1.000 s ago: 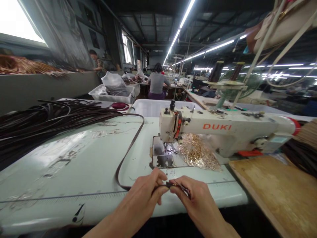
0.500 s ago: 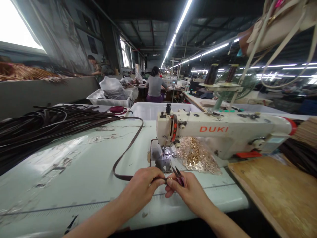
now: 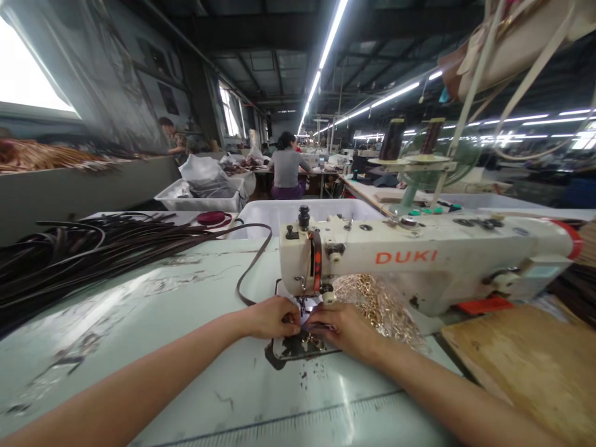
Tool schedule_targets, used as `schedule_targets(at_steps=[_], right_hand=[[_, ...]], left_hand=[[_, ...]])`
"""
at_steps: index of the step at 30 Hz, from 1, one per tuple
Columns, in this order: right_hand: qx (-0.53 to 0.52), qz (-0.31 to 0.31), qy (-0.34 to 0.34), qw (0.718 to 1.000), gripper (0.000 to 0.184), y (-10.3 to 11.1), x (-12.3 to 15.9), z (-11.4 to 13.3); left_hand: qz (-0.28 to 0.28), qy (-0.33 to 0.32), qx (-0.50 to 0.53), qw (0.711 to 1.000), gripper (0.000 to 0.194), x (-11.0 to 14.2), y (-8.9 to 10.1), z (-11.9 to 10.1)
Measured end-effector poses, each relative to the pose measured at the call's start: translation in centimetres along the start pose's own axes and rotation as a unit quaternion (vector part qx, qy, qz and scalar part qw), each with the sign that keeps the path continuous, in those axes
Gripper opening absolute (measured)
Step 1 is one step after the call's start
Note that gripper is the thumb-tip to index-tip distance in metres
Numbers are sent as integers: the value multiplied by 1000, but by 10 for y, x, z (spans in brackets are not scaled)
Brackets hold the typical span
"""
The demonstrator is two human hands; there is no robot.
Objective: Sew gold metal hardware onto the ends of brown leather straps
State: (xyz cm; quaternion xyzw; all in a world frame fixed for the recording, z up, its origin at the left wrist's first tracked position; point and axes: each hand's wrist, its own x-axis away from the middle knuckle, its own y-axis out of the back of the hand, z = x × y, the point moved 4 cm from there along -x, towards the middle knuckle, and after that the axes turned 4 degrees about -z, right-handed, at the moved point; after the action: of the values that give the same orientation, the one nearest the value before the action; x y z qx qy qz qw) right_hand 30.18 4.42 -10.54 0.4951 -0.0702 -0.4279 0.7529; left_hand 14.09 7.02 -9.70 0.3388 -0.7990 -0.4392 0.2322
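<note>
- Head view: the left hand (image 3: 272, 316) and right hand (image 3: 342, 328) meet under the head of the white DUKI sewing machine (image 3: 419, 261), fingers pinched shut on the end of a thin dark leather strap (image 3: 254, 264).
- The strap loops away left of the left grip over bare pale green table (image 3: 162, 323).
- A clear bag of gold metal rings (image 3: 377, 304) lies just right of the right grip.

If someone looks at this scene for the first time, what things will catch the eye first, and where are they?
First comes the white sewing machine in the middle of the table, with both hands meeting under its head: the left hand and the right hand pinch a dark strap at the needle. A big pile of dark straps lies at the left, and a bag of gold chain sits beside the right hand.
</note>
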Motion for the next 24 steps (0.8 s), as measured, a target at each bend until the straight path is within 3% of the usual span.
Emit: schedule_targets(at_steps=[3,6,12,18,24], right_hand=[[10,46,74,996,23,-5,-2,-4],[24,63,105,992,23,-9,-2,-5],[102,82,153,979,16,-8,-5,3],[173,85,157,969,14,-11,-3,10],[192,43,125,972,9,-22,3,10]], left_hand=[[6,-7,-26,1000,9,-5,2,0],[-23,6,-51,998,6,-3,3,-2],[-174,27,-98,979,12,26,-10,-13],[-209,-96,-145,962,23,49,-35,-26],[-227,-244,-290,897,23,45,-30,-21]])
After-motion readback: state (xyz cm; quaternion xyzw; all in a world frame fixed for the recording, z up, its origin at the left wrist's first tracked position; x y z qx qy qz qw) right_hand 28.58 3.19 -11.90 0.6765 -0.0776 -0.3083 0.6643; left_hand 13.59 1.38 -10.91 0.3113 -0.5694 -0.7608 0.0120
